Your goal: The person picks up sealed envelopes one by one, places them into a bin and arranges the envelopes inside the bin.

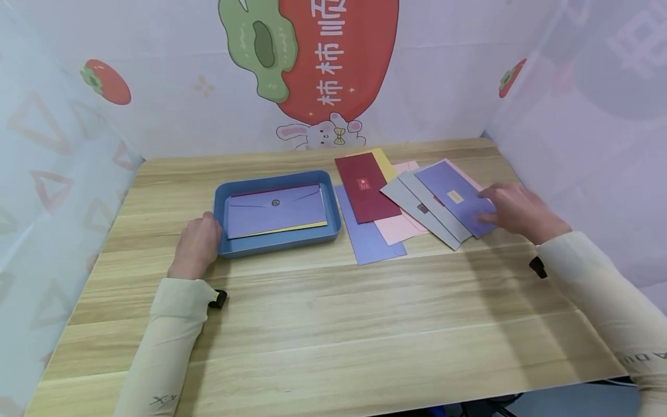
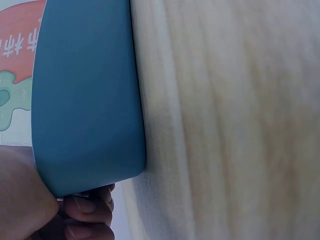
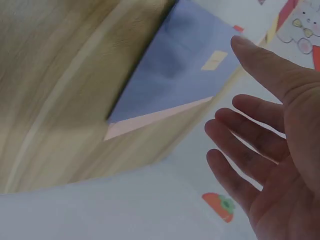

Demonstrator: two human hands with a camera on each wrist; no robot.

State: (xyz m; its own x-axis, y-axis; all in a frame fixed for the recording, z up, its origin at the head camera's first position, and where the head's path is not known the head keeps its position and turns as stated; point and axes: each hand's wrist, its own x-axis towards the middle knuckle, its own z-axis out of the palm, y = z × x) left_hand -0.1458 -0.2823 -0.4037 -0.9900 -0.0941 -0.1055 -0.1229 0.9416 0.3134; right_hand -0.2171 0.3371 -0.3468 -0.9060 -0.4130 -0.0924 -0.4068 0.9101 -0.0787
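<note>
My left hand (image 1: 195, 246) grips the left end of a blue tray (image 1: 281, 247). In the left wrist view its thumb lies at the rim and the curled fingers (image 2: 89, 210) are against the end wall. Inside the tray lies a stack of envelopes, a purple envelope (image 1: 277, 213) on top with red and yellow edges showing below. My right hand (image 1: 521, 209) is over the right edge of another purple envelope (image 1: 452, 194) with a cream label. The right wrist view shows its fingers (image 3: 250, 145) spread and relaxed, holding nothing. A pink envelope (image 3: 150, 118) peeks out beneath that purple one.
Overlapping grey envelopes (image 1: 419, 211), a dark red envelope (image 1: 367, 188), a yellow one (image 1: 384, 164), a pink one (image 1: 391, 230) and a flat purple one (image 1: 367, 243) fan out right of the tray. Printed cloth walls (image 1: 182, 110) border the wooden table (image 1: 333, 324) behind and at both sides.
</note>
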